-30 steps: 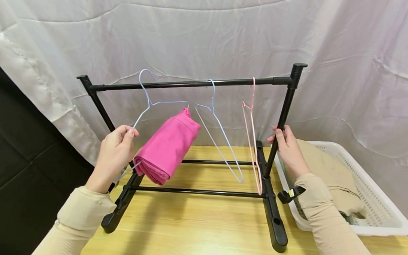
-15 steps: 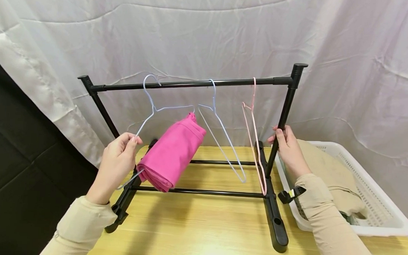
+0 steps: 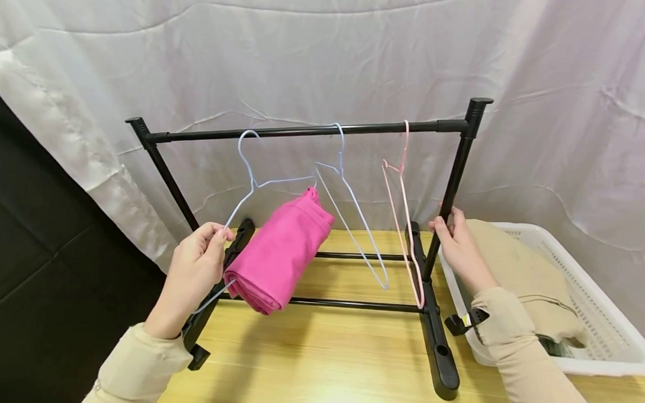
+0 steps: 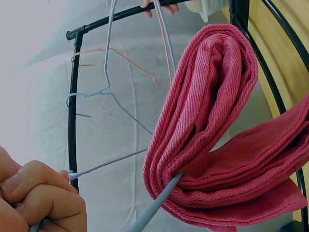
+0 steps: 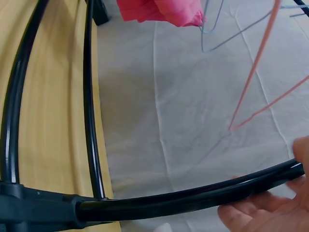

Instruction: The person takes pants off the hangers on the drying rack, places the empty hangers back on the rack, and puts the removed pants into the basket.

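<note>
My left hand (image 3: 199,262) pinches the left shoulder of a light blue wire hanger (image 3: 242,203) between thumb and fingers. Over that hanger's lower bar drapes a folded pink twill garment (image 3: 280,250), tilted, its layered folds facing the left wrist camera. The hanger's hook lies at the top rail of the black clothes rack (image 3: 293,131); it appears to be over the rail. My right hand (image 3: 459,245) grips the rack's right upright, and in the right wrist view its fingers (image 5: 256,208) curl around the black tube.
A bare light blue hanger (image 3: 354,197) and a pink hanger (image 3: 404,210) hang farther right on the rail. Right of the rack, a white plastic basket (image 3: 616,330) holds folded beige cloth (image 3: 528,280). The rack stands on a wooden tabletop (image 3: 316,367) before a pale curtain (image 3: 327,53).
My left hand has moved right and down with the blue hanger and pink garment. The hook has slid right and lowered onto the rail. My right hand keeps its grip on the upright.
</note>
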Motion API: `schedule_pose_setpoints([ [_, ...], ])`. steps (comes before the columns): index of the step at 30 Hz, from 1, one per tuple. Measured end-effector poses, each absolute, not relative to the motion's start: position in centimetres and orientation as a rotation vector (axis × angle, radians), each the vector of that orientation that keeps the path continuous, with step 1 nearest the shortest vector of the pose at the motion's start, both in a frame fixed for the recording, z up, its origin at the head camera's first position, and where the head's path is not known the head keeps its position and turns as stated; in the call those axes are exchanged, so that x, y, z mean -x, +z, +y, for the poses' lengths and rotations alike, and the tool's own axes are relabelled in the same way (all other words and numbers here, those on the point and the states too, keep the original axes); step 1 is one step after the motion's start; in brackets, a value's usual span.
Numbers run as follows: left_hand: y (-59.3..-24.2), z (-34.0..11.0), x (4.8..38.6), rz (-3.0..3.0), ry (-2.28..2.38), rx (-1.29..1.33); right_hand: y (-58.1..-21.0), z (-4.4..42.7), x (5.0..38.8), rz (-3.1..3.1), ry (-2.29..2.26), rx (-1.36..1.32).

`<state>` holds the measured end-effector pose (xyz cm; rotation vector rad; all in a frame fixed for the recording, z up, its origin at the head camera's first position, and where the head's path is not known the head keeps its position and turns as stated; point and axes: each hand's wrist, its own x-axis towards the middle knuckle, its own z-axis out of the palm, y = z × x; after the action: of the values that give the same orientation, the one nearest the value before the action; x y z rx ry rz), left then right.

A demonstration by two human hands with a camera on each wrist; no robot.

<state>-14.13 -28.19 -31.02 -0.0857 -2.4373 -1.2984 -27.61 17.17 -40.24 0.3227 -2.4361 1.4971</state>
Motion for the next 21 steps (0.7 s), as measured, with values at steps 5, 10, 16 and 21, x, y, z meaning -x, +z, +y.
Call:
schedule_pose_setpoints([
  [5,-31.6,-28.0,13.8,-2.443,-1.333,0.062,-40.5,17.1,26.5,-2.521,1.531,-0.264],
  [10,-32.1,-28.0,13.4,-2.447,-1.358,0.062,-40.6,17.0,25.3,-2.607,1.555,-0.255],
  [16,-32.9,-27.7,13.0,-2.443,-1.371,0.069,-41.0,16.3,23.5,-2.803,1.292,-0.239],
  [21,-33.5,-27.4,12.6,-2.440,-1.374,0.045,-41.7,15.1,22.3,-2.844,1.134,-0.304],
])
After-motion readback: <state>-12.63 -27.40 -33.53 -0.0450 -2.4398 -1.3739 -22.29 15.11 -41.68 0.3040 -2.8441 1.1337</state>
